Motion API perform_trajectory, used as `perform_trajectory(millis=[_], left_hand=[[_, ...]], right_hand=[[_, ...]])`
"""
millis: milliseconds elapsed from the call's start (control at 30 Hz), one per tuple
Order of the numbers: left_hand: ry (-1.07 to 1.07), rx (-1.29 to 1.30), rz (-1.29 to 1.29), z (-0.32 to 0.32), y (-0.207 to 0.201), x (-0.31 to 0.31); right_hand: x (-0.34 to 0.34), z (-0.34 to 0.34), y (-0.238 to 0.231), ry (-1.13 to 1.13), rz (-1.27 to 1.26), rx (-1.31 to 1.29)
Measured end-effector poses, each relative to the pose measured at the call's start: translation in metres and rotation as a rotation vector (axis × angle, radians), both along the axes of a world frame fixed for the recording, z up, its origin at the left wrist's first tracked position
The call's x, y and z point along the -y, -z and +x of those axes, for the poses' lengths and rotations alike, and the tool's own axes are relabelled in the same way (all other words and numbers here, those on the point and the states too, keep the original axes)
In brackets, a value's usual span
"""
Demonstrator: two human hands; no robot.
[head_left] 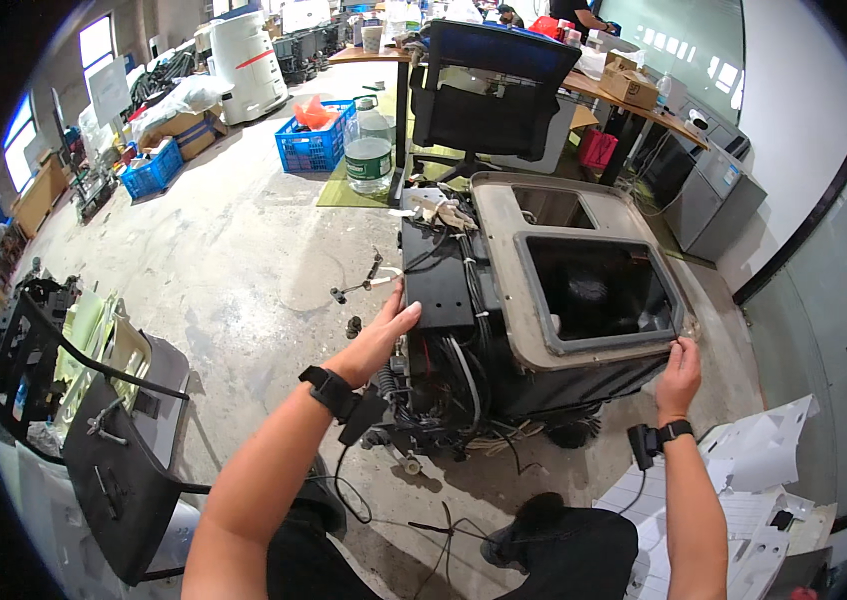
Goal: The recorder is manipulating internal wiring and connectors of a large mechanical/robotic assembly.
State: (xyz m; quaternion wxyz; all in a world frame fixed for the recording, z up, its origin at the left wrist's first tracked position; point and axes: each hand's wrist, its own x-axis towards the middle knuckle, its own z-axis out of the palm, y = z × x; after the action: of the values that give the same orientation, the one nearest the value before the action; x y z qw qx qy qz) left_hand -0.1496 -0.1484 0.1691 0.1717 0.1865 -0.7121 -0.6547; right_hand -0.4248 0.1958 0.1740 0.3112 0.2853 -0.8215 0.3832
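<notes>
Boxes: a cardboard box (630, 84) sits on the desk (612, 95) at upper right; more brown cartons (184, 130) lie at upper left.
Crates: two blue crates, one (316, 140) at upper centre with an orange bag inside, one (153, 171) farther left.
Jug: a clear water jug (370, 150) with a green label band stands just right of the centre crate.
Sign: a blank white board (109, 90) stands at upper left.
Machine: the opened machine (534, 310) lies on the floor at frame centre, grey frame on top, cables showing.
Left hand: left hand (384, 335) lies flat, fingers together, on the machine's black left side.
Right hand: right hand (681, 375) pinches the frame's right lower corner.
Sheets: white sheets (754, 480) lie at lower right.
</notes>
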Motion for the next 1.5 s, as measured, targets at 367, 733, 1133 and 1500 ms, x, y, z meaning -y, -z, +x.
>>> perform_trajectory(millis=[367, 733, 1133, 1500], left_hand=[[-0.066, 0.193, -0.068, -0.042, -0.031, 0.136], [0.036, 0.095, 0.03, -0.146, 0.001, 0.199], [-0.036, 0.086, -0.09, -0.125, 0.003, 0.184], [-0.183, 0.179, -0.122, -0.071, 0.006, 0.185]], right_hand=[[0.032, 0.064, -0.008, -0.24, 0.034, 0.151], [0.028, 0.063, -0.004, -0.263, -0.065, 0.274], [0.028, 0.015, -0.004, -0.29, -0.06, 0.233], [0.073, -0.069, -0.011, -0.46, -0.003, 0.222]])
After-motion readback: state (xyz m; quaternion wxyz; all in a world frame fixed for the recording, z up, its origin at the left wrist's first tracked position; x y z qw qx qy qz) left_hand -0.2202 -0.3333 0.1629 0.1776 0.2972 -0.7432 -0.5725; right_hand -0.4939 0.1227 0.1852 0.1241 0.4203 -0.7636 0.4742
